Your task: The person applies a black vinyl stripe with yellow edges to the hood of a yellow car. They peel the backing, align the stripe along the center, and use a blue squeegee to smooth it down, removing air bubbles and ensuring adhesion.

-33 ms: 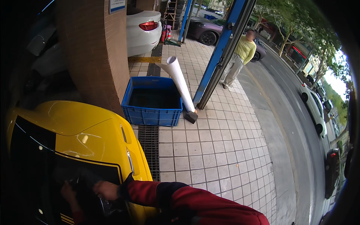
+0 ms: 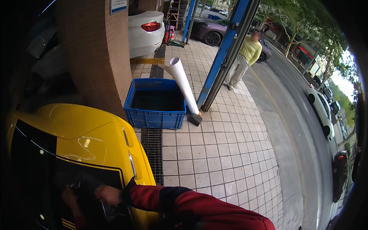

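Head cam; R fingers [image 2: 101,193] indistinct

A long white roll [image 2: 183,82] tilts beside the boxy blue plastic bin [image 2: 153,119]. A shiny white car [image 2: 145,38] is behind the bin; a yellow-shirted person [image 2: 249,53] stands to the bin's right.

- pale square-tiled floor [image 2: 218,165] with dark joints, spread through the centre of the frame and bending toward the right.
- dark metal grating [image 2: 152,151] set into it, left of centre.
- open blue crate [image 2: 155,119] standing on it, upper left of centre, a dark interior showing.
- dark block [image 2: 194,119] just right of the crate, at the foot of a leaning white roll [image 2: 183,82].
- small orange-and-white cone [image 2: 172,36] near the top.
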Demonstrator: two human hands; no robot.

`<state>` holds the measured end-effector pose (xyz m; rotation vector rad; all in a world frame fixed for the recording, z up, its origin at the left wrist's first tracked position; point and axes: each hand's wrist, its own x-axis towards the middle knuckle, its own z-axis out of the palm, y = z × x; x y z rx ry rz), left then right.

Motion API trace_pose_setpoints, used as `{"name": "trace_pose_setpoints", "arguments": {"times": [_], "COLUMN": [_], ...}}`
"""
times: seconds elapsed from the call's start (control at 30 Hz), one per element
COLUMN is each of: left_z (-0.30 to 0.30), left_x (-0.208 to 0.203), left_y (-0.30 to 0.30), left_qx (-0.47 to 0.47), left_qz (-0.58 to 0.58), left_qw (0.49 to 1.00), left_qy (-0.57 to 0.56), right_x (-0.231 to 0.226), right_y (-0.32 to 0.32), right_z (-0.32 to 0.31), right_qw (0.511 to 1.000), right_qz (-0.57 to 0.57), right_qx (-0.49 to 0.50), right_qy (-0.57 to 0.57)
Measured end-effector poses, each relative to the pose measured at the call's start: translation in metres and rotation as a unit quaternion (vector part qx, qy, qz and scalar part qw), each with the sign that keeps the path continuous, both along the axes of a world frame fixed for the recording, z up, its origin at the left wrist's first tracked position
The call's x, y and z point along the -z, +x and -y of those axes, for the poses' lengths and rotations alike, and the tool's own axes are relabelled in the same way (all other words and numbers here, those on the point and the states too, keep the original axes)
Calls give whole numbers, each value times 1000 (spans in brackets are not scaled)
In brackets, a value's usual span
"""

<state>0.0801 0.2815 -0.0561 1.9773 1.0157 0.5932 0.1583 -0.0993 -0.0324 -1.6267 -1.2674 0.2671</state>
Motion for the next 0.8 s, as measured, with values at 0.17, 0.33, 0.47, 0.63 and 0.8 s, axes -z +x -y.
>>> {"name": "trace_pose_setpoints", "arguments": {"times": [0.17,0.33,0.47,0.63,0.8], "left_z": [12,4,-5,6,14], "left_x": [-26,-23,-13,-18,-25], "left_y": [-2,-1,-2,-4,-4], "left_qx": [11,24,38,2,1], "left_qz": [-28,-28,-39,-52,-55], "left_qw": [999,997,991,996,992], "left_qy": [40,61,121,73,113], "right_x": [-8,-5,0,-3,-9], "right_y": [-2,-2,-1,0,-1], "right_z": [8,6,4,9,11], "right_qw": [1000,999,998,998,997], "right_qz": [10,45,65,63,72], "right_qx": [-4,5,2,-7,0], "right_qy": [-17,1,-17,-2,13]}}
